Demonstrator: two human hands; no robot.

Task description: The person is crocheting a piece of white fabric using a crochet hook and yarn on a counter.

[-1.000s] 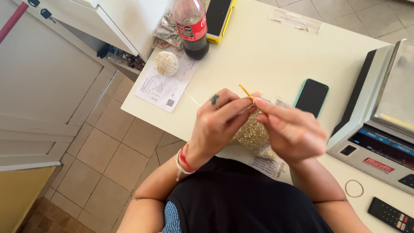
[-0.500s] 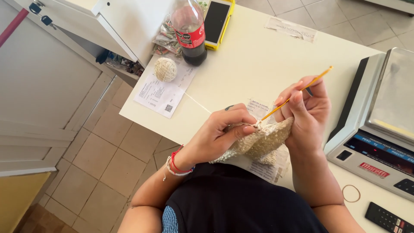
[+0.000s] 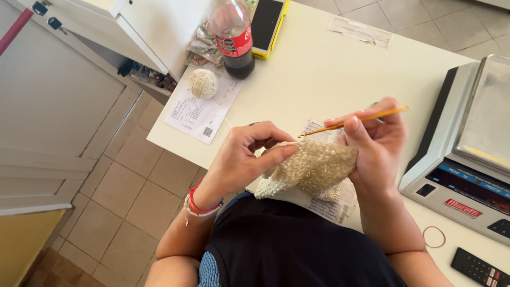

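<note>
From the head camera, looking down: a person sits at a white table (image 3: 329,74) and crochets.

The left hand (image 3: 245,157) is curled almost closed. Its thumb and fingers pinch the top edge of a tan crochet piece (image 3: 313,167). The piece hangs between the two hands, just above the person's lap and the near table edge.

The right hand (image 3: 377,146) is closed around a thin orange hook (image 3: 355,121). The hook lies almost flat, and its tip points left, right at the top edge of the piece.

A thin yarn strand runs from the hands to a yarn ball (image 3: 203,83). The ball sits on a sheet of paper (image 3: 194,111) near the far table corner, beside a dark soda bottle (image 3: 234,37).

To do this stitch well, I think the left hand should keep the edge tight and still. The hook tip should slide into only one loop. The yarn should stay a little loose, so the ball does not roll off the table.

A grey scale (image 3: 467,154) stands to the right, well apart from the hands.
</note>
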